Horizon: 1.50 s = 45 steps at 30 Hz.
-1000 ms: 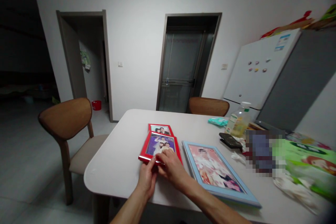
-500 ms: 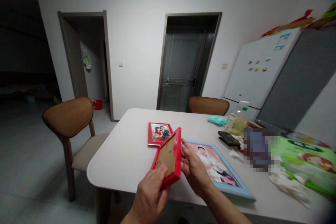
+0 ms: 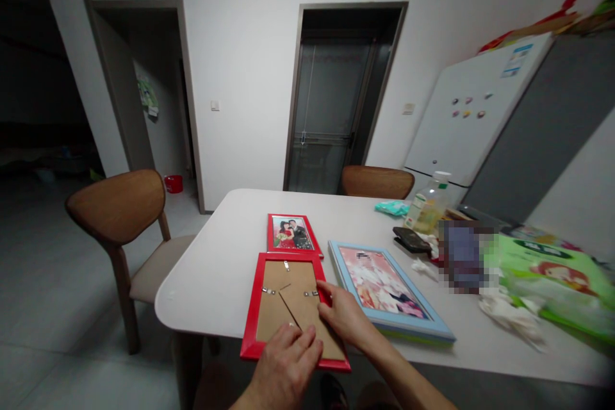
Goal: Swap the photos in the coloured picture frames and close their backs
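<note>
A red picture frame (image 3: 312,262) lies back side up at the table's front edge, its brown backing board showing metal clips and a dark slanted line. My left hand (image 3: 288,359) rests on the lower part of the backing, fingers bent over it. At the frame's right side my right hand (image 3: 343,314) grips the red edge. Just behind, a second red frame (image 3: 291,232) lies face up with a photo of two people. To the right is a larger blue frame (image 3: 391,288) with a pink-toned picture.
On the table (image 3: 206,282), a bottle (image 3: 427,205), black wallet-like item (image 3: 410,240), teal packet (image 3: 393,207), crumpled tissues (image 3: 512,317) and green package (image 3: 557,272) sit at the right. Chairs stand at left (image 3: 120,208) and behind (image 3: 377,181).
The red frame in my hands has gone from tilted up to lying nearly flat, its backing facing up. My left hand has moved onto the backing. The camera view has shifted slightly.
</note>
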Each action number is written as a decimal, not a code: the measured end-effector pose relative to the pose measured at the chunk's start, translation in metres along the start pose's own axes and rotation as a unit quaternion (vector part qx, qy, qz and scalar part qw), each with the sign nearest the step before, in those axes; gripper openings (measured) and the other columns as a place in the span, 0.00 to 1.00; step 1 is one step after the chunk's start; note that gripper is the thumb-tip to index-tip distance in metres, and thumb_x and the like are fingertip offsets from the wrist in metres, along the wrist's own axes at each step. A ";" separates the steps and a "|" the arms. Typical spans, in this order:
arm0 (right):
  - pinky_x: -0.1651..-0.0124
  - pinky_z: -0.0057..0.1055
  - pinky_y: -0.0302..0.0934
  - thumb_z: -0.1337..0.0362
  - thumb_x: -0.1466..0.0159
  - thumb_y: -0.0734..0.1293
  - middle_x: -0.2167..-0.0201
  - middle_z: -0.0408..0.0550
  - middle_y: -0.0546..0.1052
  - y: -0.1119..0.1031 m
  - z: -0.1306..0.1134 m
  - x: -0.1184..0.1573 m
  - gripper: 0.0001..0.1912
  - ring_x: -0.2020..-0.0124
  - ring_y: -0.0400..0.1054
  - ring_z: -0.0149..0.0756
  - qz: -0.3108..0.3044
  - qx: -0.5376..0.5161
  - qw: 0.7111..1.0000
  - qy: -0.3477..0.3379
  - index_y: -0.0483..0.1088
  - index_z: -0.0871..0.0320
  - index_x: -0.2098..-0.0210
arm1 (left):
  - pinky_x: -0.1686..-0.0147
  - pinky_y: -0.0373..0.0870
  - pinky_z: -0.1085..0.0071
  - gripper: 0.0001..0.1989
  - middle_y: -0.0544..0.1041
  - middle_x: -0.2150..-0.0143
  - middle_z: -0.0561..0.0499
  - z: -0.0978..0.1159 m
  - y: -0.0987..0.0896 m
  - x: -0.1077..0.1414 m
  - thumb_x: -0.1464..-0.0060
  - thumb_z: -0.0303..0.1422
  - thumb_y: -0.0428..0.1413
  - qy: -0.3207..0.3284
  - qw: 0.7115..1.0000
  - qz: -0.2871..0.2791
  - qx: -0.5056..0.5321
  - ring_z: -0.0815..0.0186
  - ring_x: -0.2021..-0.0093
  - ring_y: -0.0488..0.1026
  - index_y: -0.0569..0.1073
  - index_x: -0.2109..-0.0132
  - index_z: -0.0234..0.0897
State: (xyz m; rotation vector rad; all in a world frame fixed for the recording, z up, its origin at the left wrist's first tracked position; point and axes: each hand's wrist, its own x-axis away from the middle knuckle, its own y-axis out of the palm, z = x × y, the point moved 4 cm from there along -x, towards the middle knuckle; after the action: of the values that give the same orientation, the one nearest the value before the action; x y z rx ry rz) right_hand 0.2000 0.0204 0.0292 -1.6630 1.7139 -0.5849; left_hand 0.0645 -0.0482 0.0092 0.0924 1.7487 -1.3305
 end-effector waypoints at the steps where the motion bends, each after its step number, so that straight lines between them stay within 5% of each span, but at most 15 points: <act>1: 0.55 0.30 0.55 0.73 0.54 0.57 0.60 0.50 0.74 0.001 0.000 0.000 0.25 0.58 0.65 0.38 -0.005 0.026 1.000 -0.005 0.67 0.60 0.56 | 0.59 0.68 0.66 0.12 0.73 0.56 0.50 0.000 0.003 0.002 0.44 0.28 0.42 -0.005 1.000 -0.003 0.002 0.65 0.62 0.69 0.67 0.55 0.38; 7: 0.61 0.26 0.55 0.73 0.52 0.57 0.67 0.51 0.74 0.007 -0.003 -0.001 0.18 0.64 0.66 0.36 -0.032 0.135 0.990 -0.009 0.69 0.60 0.63 | 0.58 0.68 0.68 0.13 0.72 0.54 0.53 -0.004 0.013 0.006 0.50 0.28 0.51 -0.055 0.996 -0.064 0.026 0.64 0.59 0.69 0.67 0.55 0.40; 13: 0.64 0.25 0.53 0.73 0.51 0.56 0.70 0.51 0.71 0.010 -0.002 -0.003 0.14 0.67 0.64 0.34 -0.043 0.180 0.983 -0.015 0.69 0.61 0.68 | 0.50 0.61 0.59 0.23 0.67 0.48 0.45 -0.028 -0.002 0.013 0.57 0.33 0.57 -0.153 0.964 -0.211 0.052 0.57 0.48 0.62 0.65 0.51 0.35; 17: 0.60 0.25 0.53 0.73 0.52 0.58 0.65 0.52 0.69 0.011 -0.002 -0.008 0.13 0.63 0.63 0.35 -0.025 0.184 0.982 -0.035 0.70 0.62 0.70 | 0.47 0.56 0.58 0.23 0.66 0.47 0.45 -0.040 -0.013 0.012 0.58 0.34 0.58 -0.184 0.945 -0.256 0.089 0.57 0.47 0.60 0.66 0.52 0.36; 23: 0.62 0.25 0.53 0.71 0.48 0.57 0.67 0.53 0.69 0.015 -0.001 -0.022 0.11 0.65 0.62 0.34 -0.020 0.179 0.982 -0.058 0.71 0.63 0.74 | 0.48 0.55 0.56 0.20 0.68 0.49 0.43 -0.042 -0.022 0.006 0.60 0.33 0.60 -0.203 0.941 -0.233 0.137 0.58 0.48 0.63 0.68 0.56 0.36; 28: 0.62 0.27 0.54 0.67 0.45 0.57 0.67 0.53 0.69 0.012 0.000 -0.021 0.12 0.65 0.62 0.35 0.010 0.177 0.982 -0.059 0.71 0.61 0.69 | 0.47 0.55 0.54 0.27 0.69 0.51 0.41 -0.044 -0.024 0.007 0.62 0.31 0.61 -0.212 0.940 -0.225 0.146 0.57 0.49 0.63 0.65 0.53 0.32; 31: 0.55 0.31 0.53 0.66 0.45 0.58 0.60 0.54 0.68 0.011 -0.008 -0.008 0.14 0.58 0.60 0.38 0.021 0.165 0.981 -0.095 0.70 0.60 0.62 | 0.48 0.54 0.52 0.26 0.70 0.52 0.42 -0.049 -0.024 0.012 0.65 0.32 0.63 -0.220 0.944 -0.199 0.143 0.56 0.50 0.64 0.67 0.56 0.34; 37: 0.53 0.29 0.52 0.66 0.47 0.62 0.58 0.47 0.67 0.027 -0.040 0.024 0.10 0.56 0.59 0.34 -0.163 0.068 0.959 -0.220 0.73 0.52 0.67 | 0.49 0.56 0.51 0.20 0.70 0.52 0.41 -0.057 -0.020 0.021 0.68 0.33 0.64 -0.240 0.945 -0.179 0.134 0.53 0.51 0.65 0.70 0.64 0.34; 45: 0.56 0.30 0.52 0.66 0.45 0.61 0.67 0.45 0.71 0.039 -0.052 0.021 0.09 0.60 0.59 0.34 -0.136 0.078 0.959 -0.235 0.73 0.53 0.71 | 0.49 0.56 0.51 0.20 0.70 0.53 0.41 -0.055 -0.021 0.018 0.70 0.32 0.64 -0.236 0.946 -0.176 0.135 0.54 0.51 0.65 0.69 0.65 0.34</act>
State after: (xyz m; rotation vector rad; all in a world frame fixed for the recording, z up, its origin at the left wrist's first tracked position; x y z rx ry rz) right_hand 0.1360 -0.0038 0.0328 -1.7633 1.0846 -0.3933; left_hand 0.0092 -0.0212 0.0122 -0.3766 1.2031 -1.6811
